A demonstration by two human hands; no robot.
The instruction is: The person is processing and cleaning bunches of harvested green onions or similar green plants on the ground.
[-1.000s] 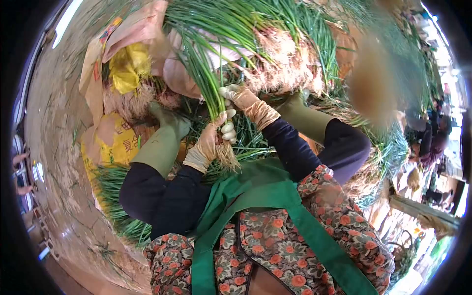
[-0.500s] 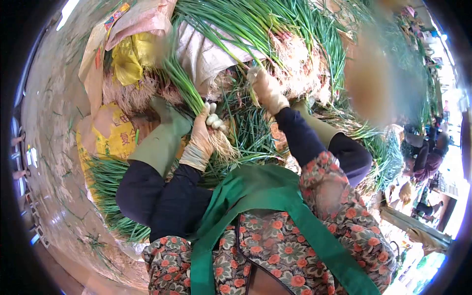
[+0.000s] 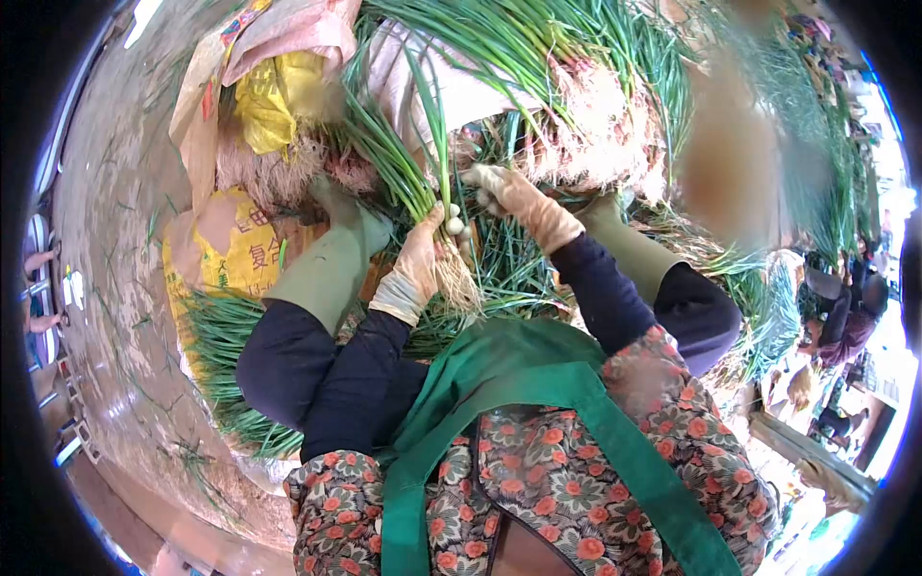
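My left hand (image 3: pixel 418 262), in a pale glove, is closed around a bunch of green onions (image 3: pixel 403 182). Their white bulbs and stringy roots poke out beside and below the fingers, and the green leaves point up. To the right of the bunch is my right hand (image 3: pixel 514 197), gloved too, with its fingers curled together near the bulbs. Whether anything is between those fingers is hidden. Above both hands lies a large heap of green onions (image 3: pixel 595 115) with pale roots, partly over a whitish sack (image 3: pixel 399 82).
Yellow plastic (image 3: pixel 279 101) and a pink sack (image 3: pixel 298 38) are at upper left. A printed yellow sack (image 3: pixel 216 259) lies by my left leg, with more green leaves (image 3: pixel 230 355) below. Loose leaves cover the ground between my legs. A person (image 3: pixel 845 312) is at far right.
My right hand has drawn back from the heap, with its fingers now curled. An upright green stalk now stands at the bunch in my left hand. The whole view has shifted slightly.
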